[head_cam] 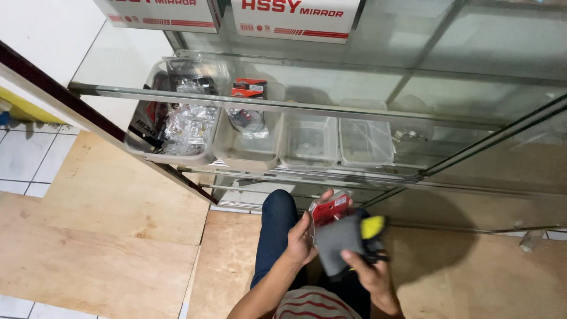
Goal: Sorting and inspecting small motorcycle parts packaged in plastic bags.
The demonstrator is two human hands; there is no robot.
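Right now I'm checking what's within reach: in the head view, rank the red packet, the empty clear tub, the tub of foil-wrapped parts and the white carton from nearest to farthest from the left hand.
1. Red packet, held in the left hand.
2. Empty clear tub, shelf, straight above.
3. Tub of foil-wrapped parts, shelf, far left.
4. White carton, top edge.

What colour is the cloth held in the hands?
Grey; the cloth shows best in the head view, held in front of a red packet.

Both hands [331, 248] hold packet [331, 208] — glass shelves [354, 112]
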